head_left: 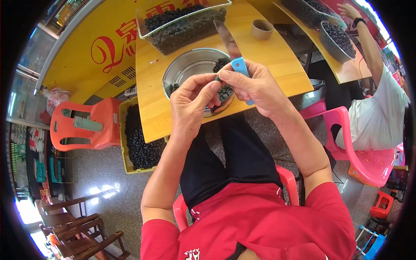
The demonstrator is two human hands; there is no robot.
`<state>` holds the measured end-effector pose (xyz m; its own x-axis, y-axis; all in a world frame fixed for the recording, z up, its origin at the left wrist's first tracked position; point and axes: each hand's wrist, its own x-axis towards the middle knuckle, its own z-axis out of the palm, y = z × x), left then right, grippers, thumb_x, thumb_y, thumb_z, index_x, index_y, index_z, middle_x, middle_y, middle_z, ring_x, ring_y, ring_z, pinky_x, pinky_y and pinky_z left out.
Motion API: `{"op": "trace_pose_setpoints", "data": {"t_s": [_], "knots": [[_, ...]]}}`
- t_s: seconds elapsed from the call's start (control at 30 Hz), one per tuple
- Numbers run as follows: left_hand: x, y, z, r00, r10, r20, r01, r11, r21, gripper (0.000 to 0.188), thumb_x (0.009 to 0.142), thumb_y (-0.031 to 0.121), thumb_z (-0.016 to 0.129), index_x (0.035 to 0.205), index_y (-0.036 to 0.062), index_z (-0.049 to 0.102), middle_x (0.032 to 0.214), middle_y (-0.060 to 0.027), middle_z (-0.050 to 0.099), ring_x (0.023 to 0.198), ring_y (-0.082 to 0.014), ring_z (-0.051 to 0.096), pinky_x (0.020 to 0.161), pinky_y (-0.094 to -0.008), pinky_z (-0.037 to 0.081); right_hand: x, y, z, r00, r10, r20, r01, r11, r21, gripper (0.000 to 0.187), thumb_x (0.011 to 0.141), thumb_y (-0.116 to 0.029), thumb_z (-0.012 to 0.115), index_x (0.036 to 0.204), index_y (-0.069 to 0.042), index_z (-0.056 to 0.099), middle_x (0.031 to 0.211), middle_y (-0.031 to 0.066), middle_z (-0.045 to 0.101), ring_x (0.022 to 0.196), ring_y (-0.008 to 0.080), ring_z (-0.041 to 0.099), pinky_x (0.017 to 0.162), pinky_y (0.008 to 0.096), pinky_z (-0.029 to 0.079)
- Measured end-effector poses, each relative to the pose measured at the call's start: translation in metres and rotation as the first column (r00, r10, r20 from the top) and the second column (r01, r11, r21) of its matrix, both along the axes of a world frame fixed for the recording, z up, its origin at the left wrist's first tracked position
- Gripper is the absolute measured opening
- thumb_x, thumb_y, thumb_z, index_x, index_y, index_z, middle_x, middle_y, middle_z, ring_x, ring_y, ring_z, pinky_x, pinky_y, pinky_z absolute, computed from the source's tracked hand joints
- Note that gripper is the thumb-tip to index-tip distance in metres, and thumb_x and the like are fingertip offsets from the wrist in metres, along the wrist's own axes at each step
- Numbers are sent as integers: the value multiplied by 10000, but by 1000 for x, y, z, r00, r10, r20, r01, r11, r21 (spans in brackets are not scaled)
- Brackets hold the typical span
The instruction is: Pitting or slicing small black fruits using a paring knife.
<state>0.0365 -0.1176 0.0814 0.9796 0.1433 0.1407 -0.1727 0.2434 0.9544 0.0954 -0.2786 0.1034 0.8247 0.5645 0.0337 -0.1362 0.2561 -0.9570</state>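
A red shirt fills the foreground as the left hand [190, 102] pinches a small dark fruit [218, 78] between fingertips, held above a steel bowl [182, 69] — apparently so trimmings drop in. The right hand [255, 86] is closed round a blue-handled knife [234, 52], blade pointing away, meeting the fruit at the wooden table [277, 56] edge.

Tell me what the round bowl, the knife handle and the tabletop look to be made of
The round bowl looks like stainless steel: silver-grey with a bright sheen on its wall. The knife in the right hand has a light blue handle, probably plastic, smooth and evenly coloured; its blade looks like polished metal. The tabletop seems wood or wood-look laminate, yellowish with faint grain.
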Motion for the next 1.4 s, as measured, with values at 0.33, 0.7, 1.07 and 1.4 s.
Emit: {"op": "trace_pose_setpoints", "data": {"t_s": [0.33,0.7,1.07,1.4], "knots": [[1,1,-5,998,-6,59,8,999,-34,164,928,131,609,1009,-2,556,740,-32,603,635,-76,545,593,-201,438,1,-7,-16,521,-55,852,402,896,-189,179,893,-149,635,974,8,608,811,125,635,662,218,613,559,322,458],[-1,-1,-7,994,-40,106,43,999,-27,183,946,152,577,1048,4,545,794,-49,578,680,-115,534,618,-226,397,0,-9,-17,360,66,931,535,803,-263,123,857,-95,643,953,-26,608,787,132,599,681,321,609,570,374,471],[-10,9,0,960,-39,278,35,999,22,131,915,28,589,1030,-33,583,898,-45,538,717,-97,564,615,-207,431,-1,-7,0,830,-42,556,271,901,-338,280,918,-271,624,884,6,628,768,50,612,682,115,572,606,260,454],[-11,10,-4,953,-13,304,-27,992,127,150,872,-55,607,1019,-32,586,975,-68,536,755,-114,575,690,-227,484,-12,8,6,998,58,28,-55,996,-75,270,915,-318,636,893,-49,621,731,-28,559,577,1,412,475,165,290]]}}
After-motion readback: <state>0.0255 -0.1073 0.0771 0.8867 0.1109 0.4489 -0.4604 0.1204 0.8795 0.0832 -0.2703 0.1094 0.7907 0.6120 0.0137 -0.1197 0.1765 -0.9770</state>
